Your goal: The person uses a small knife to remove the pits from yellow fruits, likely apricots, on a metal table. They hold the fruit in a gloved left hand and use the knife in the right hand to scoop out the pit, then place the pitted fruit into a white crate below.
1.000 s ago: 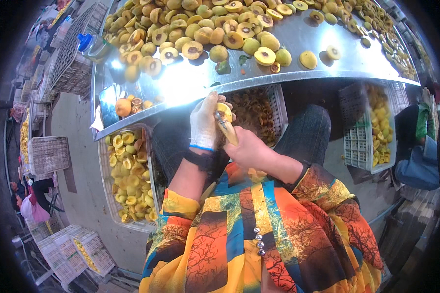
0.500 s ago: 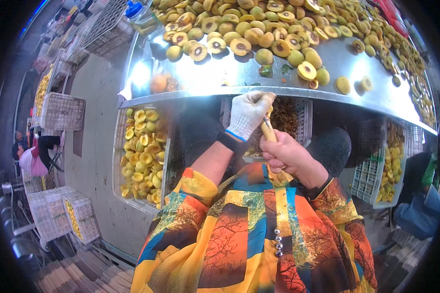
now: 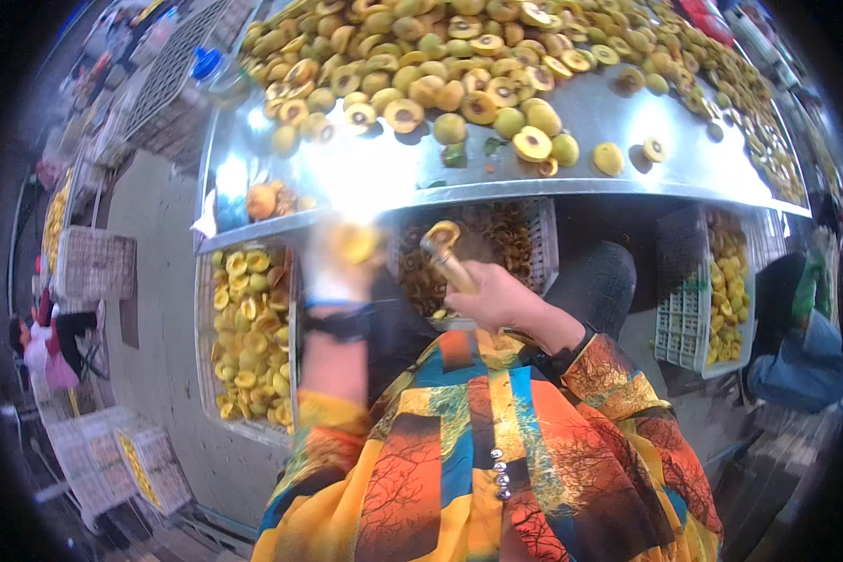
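My left hand [image 3: 339,267], in a white glove and smeared by motion, holds a yellow peach half [image 3: 358,243] just below the table's front edge. In my bare right hand [image 3: 498,298] is a pitting tool with a wooden handle [image 3: 456,273], its tip pointing up and to the left. A brownish-orange scooped piece [image 3: 443,233] sits at the tool's tip. Below the hands, a crate [image 3: 548,245] contains dark pits and scraps. Left of my left hand stands a crate [image 3: 202,347] of hollowed yellow peach halves [image 3: 253,328].
The metal table [image 3: 571,187] carries a large heap of cut peaches [image 3: 421,56]. A blue-capped bottle [image 3: 217,75] stands at its left, with orange scraps [image 3: 270,199] near the front edge. Another peach crate [image 3: 688,328] is at the right. Stacked crates [image 3: 98,262] and a seated person [image 3: 51,342] are farther left.
My left hand has come away from the tool and moved left and down with the peach half. My right hand has shifted left, still gripping the tool. The whole view has swung slightly.
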The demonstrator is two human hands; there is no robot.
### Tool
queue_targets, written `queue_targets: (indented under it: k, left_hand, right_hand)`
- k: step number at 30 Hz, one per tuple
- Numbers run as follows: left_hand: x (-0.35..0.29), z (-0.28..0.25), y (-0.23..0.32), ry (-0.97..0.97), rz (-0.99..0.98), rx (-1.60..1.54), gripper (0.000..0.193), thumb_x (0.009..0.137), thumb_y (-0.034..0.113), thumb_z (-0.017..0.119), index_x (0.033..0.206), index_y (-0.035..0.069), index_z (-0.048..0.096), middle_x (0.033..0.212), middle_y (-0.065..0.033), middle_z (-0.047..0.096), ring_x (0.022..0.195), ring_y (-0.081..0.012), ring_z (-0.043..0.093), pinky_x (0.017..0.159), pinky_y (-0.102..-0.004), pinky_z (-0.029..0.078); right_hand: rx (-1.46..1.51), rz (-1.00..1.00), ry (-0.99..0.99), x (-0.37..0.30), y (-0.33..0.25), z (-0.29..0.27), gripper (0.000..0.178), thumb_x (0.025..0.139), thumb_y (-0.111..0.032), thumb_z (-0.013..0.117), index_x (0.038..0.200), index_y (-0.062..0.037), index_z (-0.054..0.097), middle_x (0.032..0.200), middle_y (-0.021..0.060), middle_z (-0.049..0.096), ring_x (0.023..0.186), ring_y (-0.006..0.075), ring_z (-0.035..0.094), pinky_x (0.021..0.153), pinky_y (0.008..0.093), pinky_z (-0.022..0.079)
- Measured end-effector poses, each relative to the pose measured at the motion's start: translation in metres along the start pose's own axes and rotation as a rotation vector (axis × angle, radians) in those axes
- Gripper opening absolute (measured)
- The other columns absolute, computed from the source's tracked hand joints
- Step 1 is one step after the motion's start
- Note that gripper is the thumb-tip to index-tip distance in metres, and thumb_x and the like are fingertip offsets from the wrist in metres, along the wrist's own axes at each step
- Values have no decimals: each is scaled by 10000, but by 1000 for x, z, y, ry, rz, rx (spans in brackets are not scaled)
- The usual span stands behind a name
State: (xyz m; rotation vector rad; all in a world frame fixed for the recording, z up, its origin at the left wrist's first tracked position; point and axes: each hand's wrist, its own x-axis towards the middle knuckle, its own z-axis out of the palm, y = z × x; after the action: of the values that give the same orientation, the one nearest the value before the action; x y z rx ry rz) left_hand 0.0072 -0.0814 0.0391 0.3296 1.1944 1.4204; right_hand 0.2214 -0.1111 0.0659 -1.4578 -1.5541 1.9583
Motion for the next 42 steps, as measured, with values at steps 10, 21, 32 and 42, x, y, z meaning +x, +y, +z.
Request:
queue_targets:
  k: [10,21,32,42]
  left_hand:
    - [15,35,50,-67,709,1657,405,782,333,614,1066,44,606,1088,-157,595,1038,-281,553,897,-355,418]
    - [103,241,-116,-621,672,1837,420,664,374,643,983,101,641,968,-174,624,908,-331,599,833,-387,462]
    - [-22,121,-24,-833,787,1239,698,653,29,613,1313,53,387,1271,-179,459,1153,-298,491,946,-333,419]
    - [-33,66,-51,-332,-80,39,586,877,553,445,1148,36,478,1035,-112,572,908,-228,570,777,-373,484]
  right_hand:
    - [-587,-4,199,17,65,-14,334,755,-213,636,925,50,519,792,245,605,788,392,597,704,445,476]
    - [-439,-66,436,-24,82,-33,322,771,-233,627,883,47,514,777,268,594,763,421,593,657,445,460]
    - [784,-389,474,-2,51,-50,485,848,-306,619,1149,13,414,699,92,566,364,95,420,329,227,347]
    - [286,-390,561,33,31,2,381,858,-267,594,1085,2,448,750,142,597,555,227,591,461,322,451]
